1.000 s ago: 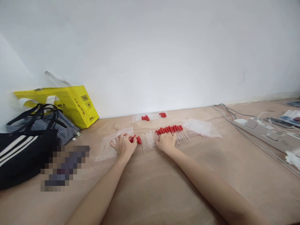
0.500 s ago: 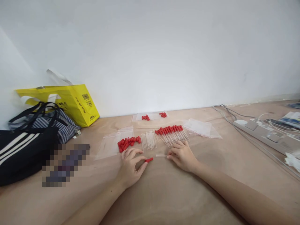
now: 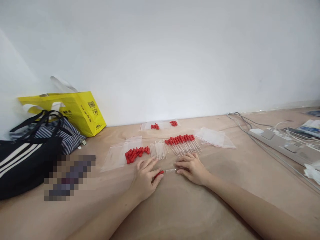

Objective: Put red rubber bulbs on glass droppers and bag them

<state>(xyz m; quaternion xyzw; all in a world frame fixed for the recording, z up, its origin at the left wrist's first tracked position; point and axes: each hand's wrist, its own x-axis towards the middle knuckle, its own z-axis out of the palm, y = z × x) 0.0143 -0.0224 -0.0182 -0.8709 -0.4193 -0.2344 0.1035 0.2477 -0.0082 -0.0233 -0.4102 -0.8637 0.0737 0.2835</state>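
Grip of the left hand (image 3: 143,181) is closed around one red cap (image 3: 159,173), which shows between thumb and finger. Grip of the right hand (image 3: 192,169) is pinched around one end of a clear tube (image 3: 171,170), and the other end of the tube points toward the cap. Compared with half a second before, the left hand has moved somewhat to the right, and its thumb now reaches almost to the front end of the cap. The gap between cap and tube has become narrow; they are just beside each other, above the desk (image 3: 175,213). Beyond the left grip, the heap of red caps (image 3: 135,154) lies as before on a plastic bag (image 3: 113,159). Beyond and between both grips, the bare tubes (image 3: 158,150) have stayed too, and beyond the right grip, the row of capped tubes (image 3: 183,143) looks unchanged.
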